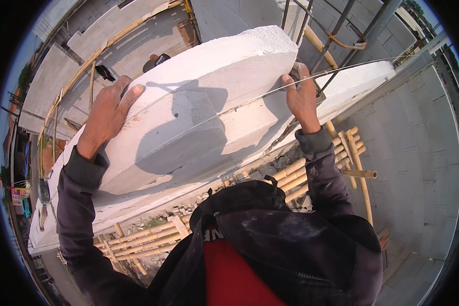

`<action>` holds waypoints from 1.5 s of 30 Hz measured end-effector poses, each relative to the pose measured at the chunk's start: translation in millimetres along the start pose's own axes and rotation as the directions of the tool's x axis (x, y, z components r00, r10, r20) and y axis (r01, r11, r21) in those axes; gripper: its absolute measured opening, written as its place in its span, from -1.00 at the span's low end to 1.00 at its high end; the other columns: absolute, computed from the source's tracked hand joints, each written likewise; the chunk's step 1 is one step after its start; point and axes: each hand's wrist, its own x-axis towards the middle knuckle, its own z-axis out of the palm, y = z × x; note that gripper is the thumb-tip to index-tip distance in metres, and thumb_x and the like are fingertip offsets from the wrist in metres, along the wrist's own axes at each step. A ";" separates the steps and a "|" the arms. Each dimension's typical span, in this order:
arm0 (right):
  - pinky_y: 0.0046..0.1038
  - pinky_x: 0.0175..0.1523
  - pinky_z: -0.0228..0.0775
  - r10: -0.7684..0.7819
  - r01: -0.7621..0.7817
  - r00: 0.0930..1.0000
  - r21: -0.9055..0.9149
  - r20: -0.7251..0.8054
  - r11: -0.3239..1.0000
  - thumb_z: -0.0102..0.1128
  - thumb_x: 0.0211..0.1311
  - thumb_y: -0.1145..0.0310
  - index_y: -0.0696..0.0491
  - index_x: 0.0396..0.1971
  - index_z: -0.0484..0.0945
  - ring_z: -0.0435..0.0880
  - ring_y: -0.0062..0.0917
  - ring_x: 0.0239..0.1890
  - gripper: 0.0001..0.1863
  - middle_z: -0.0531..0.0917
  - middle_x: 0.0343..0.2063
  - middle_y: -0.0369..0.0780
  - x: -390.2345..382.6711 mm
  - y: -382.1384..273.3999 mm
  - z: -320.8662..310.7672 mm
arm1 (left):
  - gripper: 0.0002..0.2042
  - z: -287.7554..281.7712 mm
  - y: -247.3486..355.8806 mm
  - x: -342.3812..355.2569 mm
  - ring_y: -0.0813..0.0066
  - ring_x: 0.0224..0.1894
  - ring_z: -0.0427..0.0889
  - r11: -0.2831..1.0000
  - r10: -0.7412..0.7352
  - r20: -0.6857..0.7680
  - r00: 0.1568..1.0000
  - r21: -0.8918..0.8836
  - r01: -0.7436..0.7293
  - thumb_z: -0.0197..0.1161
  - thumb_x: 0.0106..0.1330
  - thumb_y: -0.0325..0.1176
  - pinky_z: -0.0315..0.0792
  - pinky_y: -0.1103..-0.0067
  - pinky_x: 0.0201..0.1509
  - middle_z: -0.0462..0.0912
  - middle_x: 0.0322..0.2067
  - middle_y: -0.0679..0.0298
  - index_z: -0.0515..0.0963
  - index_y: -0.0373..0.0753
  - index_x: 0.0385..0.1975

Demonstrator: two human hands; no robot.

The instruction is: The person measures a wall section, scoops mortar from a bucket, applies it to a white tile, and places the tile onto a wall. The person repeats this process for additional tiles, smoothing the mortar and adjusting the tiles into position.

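A long white lightweight concrete block (239,51) lies across the top of a wall of like blocks (359,81), with a rough, broken end at its right. My left hand (108,115) grips its far left edge, thumb on the near face and fingers behind, partly hidden. Around the right end wraps my right hand (302,97), its thumb toward the face and its other fingers partly out of sight. A thin string (270,92) runs taut along the near side of the block, close to the right hand. My shadow falls on the white face.
Steel reinforcing bars (336,38) rise just beyond my right hand. Bamboo scaffolding (153,237) sits below the wall on my side, with rubble (176,209) beside it. Bamboo poles (115,38) stand beyond, and a grey block wall (403,148) is at the right.
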 end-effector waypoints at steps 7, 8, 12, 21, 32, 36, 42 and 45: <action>-0.27 0.06 0.42 0.034 -0.035 0.998 0.026 0.045 0.999 0.07 0.23 0.65 0.18 0.06 0.43 0.64 -0.13 0.00 -0.63 0.65 -0.13 0.05 0.8 -1.1 -0.8 | -0.15 4.7 0.7 -10.0 -0.13 0.01 0.57 0.998 -0.049 -0.127 0.991 0.027 0.053 -0.05 0.37 0.33 0.36 0.24 0.20 0.58 -0.11 -0.32 0.42 -0.54 0.14; -0.19 0.02 0.42 0.019 -0.020 1.000 0.027 0.024 0.999 0.07 0.20 0.63 0.15 0.06 0.43 0.63 -0.02 -0.05 -0.61 0.65 -0.18 0.08 -0.8 5.0 0.7 | -0.15 3.2 6.6 -9.7 -0.14 0.03 0.56 0.997 -0.072 -0.098 0.993 0.006 0.073 -0.05 0.37 0.33 0.34 0.24 0.22 0.58 -0.09 -0.32 0.41 -0.55 0.15; -0.14 0.02 0.43 0.017 -0.020 0.999 0.075 0.029 0.997 0.04 0.18 0.64 0.14 0.15 0.41 0.62 0.07 -0.06 -0.52 0.65 -0.19 0.12 -5.3 5.8 0.0 | -0.15 7.3 -8.8 -2.3 -0.16 0.07 0.52 0.999 -0.051 -0.081 0.995 -0.007 0.051 -0.05 0.38 0.31 0.29 0.23 0.25 0.55 -0.05 -0.33 0.39 -0.57 0.17; -0.38 0.39 0.18 0.162 -0.169 0.986 0.346 0.048 0.923 -0.20 0.14 0.72 0.26 0.27 0.32 0.42 -0.30 0.33 -0.39 0.52 0.19 -0.03 -45.0 8.2 -6.0 | -0.18 9.8 -20.2 -5.7 -0.21 0.13 0.44 0.999 -0.027 -0.093 0.995 0.022 0.029 -0.08 0.43 0.23 0.20 0.26 0.30 0.44 0.07 -0.41 0.32 -0.64 0.19; -0.20 0.05 0.44 0.091 -0.097 0.995 0.193 0.041 0.976 -0.06 0.08 0.68 0.19 0.11 0.49 0.60 0.07 -0.04 -0.48 0.63 -0.15 0.16 -36.8 17.8 -6.3 | -0.40 4.2 8.3 -7.7 -0.20 -0.20 0.49 1.000 -0.011 -0.073 0.997 -0.014 0.010 -0.07 0.49 0.10 0.30 0.19 -0.05 0.51 -0.27 -0.32 0.43 -0.49 -0.01; -0.21 0.06 0.43 0.070 -0.069 0.998 0.209 0.001 0.976 -0.05 0.07 0.68 0.19 0.11 0.49 0.59 0.07 -0.03 -0.48 0.62 -0.13 0.16 -35.0 10.6 -3.0 | -0.41 3.2 2.8 -9.0 -0.18 -0.12 0.51 0.998 -0.048 -0.040 0.998 -0.045 0.046 -0.06 0.50 0.08 0.33 0.22 0.03 0.53 -0.21 -0.31 0.42 -0.49 0.01; -0.37 0.04 0.46 0.106 -0.029 0.979 0.394 -0.175 0.919 -0.04 0.12 0.66 0.25 -0.07 0.58 0.67 -0.30 -0.09 -0.63 0.68 -0.16 -0.03 -45.4 -0.7 0.1 | -0.27 1.6 -3.2 -13.0 -0.19 0.04 0.49 1.000 0.020 -0.046 0.999 -0.012 -0.021 -0.11 0.45 0.23 0.31 0.23 0.21 0.50 0.00 -0.30 0.38 -0.48 0.14; -0.45 -0.08 0.45 0.068 0.116 0.957 0.587 -0.282 0.801 -0.03 0.24 0.58 0.26 -0.24 0.59 0.62 -0.48 -0.24 -0.80 0.65 -0.29 -0.12 -52.7 -41.1 -23.7 | -0.18 -7.1 1.2 -16.6 -0.17 0.14 0.45 0.993 -0.104 0.029 0.994 -0.046 0.106 -0.16 0.41 0.31 0.27 0.22 0.29 0.46 0.08 -0.30 0.35 -0.47 0.21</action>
